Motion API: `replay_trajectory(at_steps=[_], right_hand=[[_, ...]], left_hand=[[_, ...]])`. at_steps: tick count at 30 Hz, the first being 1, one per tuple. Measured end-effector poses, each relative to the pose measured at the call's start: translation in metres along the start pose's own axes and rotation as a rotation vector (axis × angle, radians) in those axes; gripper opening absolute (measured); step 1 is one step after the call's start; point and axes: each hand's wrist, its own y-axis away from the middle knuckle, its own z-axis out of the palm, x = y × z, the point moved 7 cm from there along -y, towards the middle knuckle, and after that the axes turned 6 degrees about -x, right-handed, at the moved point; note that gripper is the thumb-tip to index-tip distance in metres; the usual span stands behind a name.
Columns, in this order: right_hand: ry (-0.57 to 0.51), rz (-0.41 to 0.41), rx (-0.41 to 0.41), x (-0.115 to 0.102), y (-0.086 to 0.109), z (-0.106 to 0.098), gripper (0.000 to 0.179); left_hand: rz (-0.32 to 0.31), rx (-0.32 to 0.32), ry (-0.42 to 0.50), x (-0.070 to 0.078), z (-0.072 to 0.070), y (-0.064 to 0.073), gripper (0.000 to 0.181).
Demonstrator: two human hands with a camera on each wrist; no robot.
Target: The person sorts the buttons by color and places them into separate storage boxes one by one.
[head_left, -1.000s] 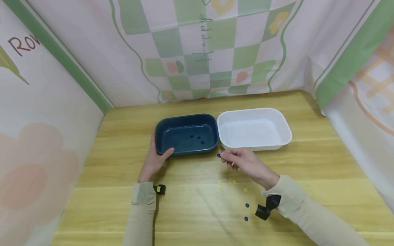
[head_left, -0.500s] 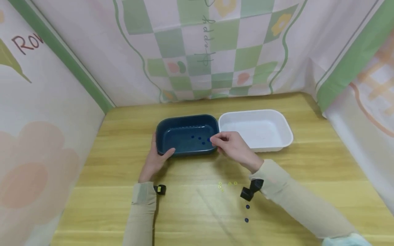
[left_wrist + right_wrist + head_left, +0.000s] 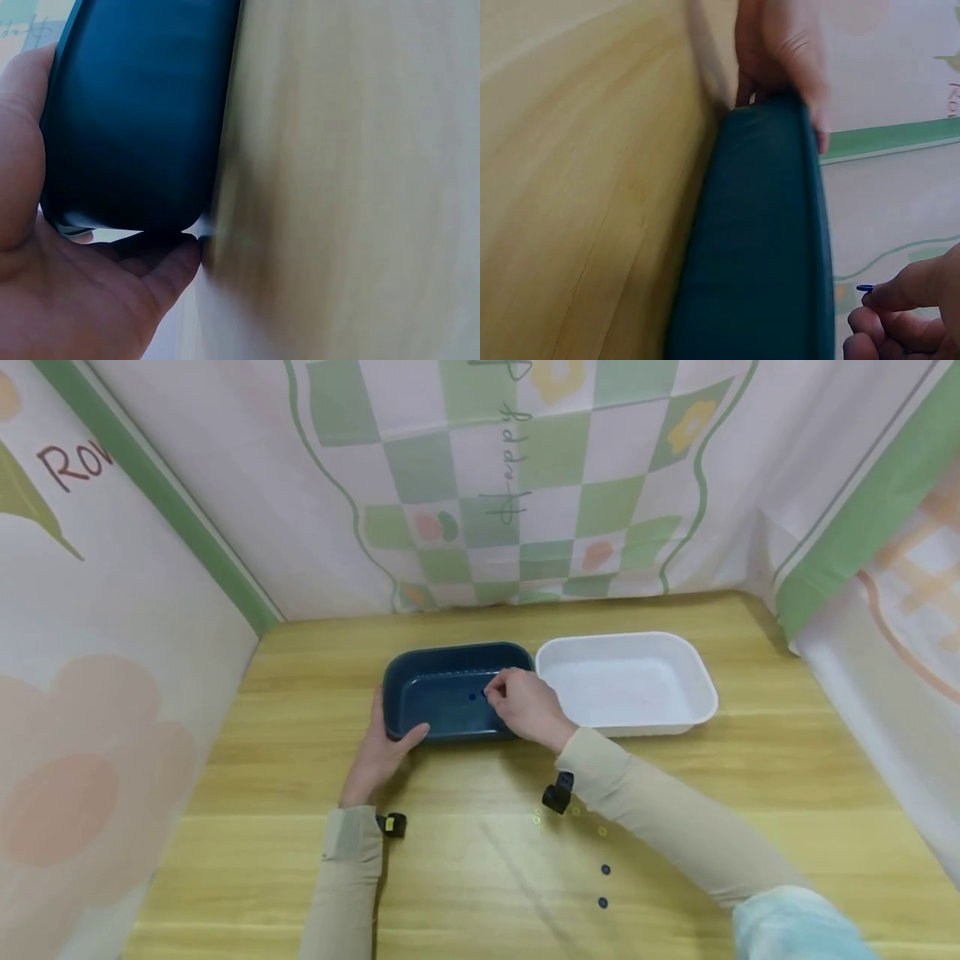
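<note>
My left hand (image 3: pixel 377 758) grips the left end of a dark blue tray (image 3: pixel 459 652), its thumb over the near rim. In the left wrist view, the thumb and fingers lie about the tray's corner. Over the right half of that tray is my right hand (image 3: pixel 527 708), thumb and finger pinching a small round blue button (image 3: pixel 865 288). Inside the tray another blue button (image 3: pixel 472 697) shows; the right hand hides part of the tray floor.
A white tray (image 3: pixel 626 681) stands against the blue one's right side. Two dark blue buttons, one of them nearer (image 3: pixel 603 902), and several small yellow rings (image 3: pixel 602 832) lie on the wooden table (image 3: pixel 300 693). The right forearm covers some of the table. Printed curtains enclose the back and sides.
My right hand has carried the blue button left and away from me, from in front of the white tray to over the blue tray. The left hand keeps its hold.
</note>
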Motion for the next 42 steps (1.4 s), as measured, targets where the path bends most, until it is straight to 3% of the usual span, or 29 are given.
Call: replay_trajectory(at_steps=[6,15,26,36,42], right_hand=[[0.114,-0.035,0.047,-0.002,-0.012,0.004,0.02],[0.123,-0.037,0.026,0.0,-0.018,0.006,0.02],[0.066,-0.018,0.033,0.004,-0.014,0.005,0.018],[0.045,-0.001,0.032,0.009,-0.01,0.003,0.016],[-0.068,0.017,0.07,0.017,-0.002,-0.019,0.016]], left_hand=[[-0.012,0.006,0.013,-0.001,0.001,0.0,0.102],[-0.002,0.002,0.025,0.001,0.0,0.002,0.102],[0.02,0.005,0.02,0.002,0.0,0.001,0.103],[-0.001,0.0,0.003,-0.001,0.001,0.004,0.101],[0.01,-0.002,0.002,0.003,0.001,0.002,0.1]])
